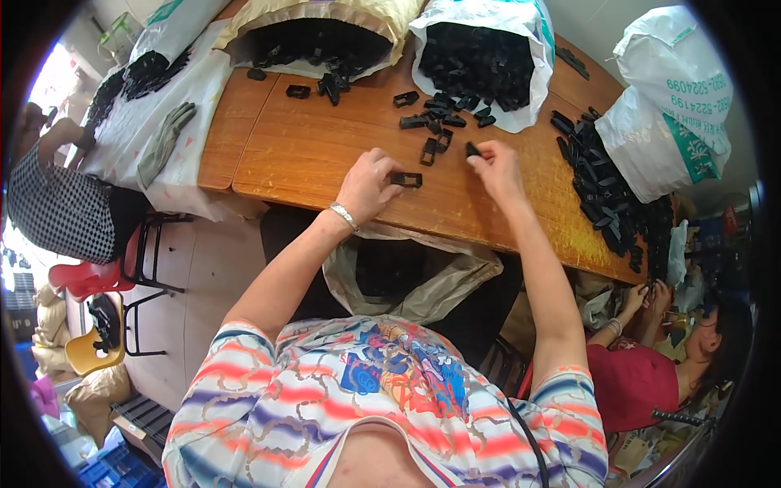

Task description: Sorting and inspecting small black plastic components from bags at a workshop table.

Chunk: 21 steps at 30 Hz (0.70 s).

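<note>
Plainly a scuffed wooden table (301, 146) under black pieces (454, 121), red chair (73, 280) leftward.

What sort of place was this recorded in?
Probably a small workshop or packing room: open sacks and loose small black pieces lie across a wooden table, and a co-worker in a red top sits nearby on the right.

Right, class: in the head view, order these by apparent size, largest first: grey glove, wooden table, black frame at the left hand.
1. Wooden table
2. Grey glove
3. Black frame at the left hand
</note>
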Available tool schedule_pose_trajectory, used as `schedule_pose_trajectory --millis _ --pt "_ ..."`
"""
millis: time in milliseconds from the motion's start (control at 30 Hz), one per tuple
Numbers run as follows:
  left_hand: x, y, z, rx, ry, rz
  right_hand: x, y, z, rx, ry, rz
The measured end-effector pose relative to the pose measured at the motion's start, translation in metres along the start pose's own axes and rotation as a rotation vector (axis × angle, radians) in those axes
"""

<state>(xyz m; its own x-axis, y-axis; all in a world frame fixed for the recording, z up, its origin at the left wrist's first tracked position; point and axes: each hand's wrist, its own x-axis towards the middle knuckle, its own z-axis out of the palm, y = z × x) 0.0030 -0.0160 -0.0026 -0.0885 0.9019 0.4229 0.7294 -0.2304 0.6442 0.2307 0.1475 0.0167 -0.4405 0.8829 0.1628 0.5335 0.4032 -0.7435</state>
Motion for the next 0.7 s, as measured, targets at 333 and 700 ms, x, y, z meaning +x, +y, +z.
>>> schedule_pose_trajectory --millis 333,700 --pt "0.002 -0.001 -0.001 -0.043 -0.025 -0.057 -0.045 -0.074 0.05 -0.026 -0.168 -0.345" --pt "0.003 -0.003 -0.002 -0.018 -0.051 -0.084 -0.068 -0.066 0.068 -0.44 0.037 -0.685"
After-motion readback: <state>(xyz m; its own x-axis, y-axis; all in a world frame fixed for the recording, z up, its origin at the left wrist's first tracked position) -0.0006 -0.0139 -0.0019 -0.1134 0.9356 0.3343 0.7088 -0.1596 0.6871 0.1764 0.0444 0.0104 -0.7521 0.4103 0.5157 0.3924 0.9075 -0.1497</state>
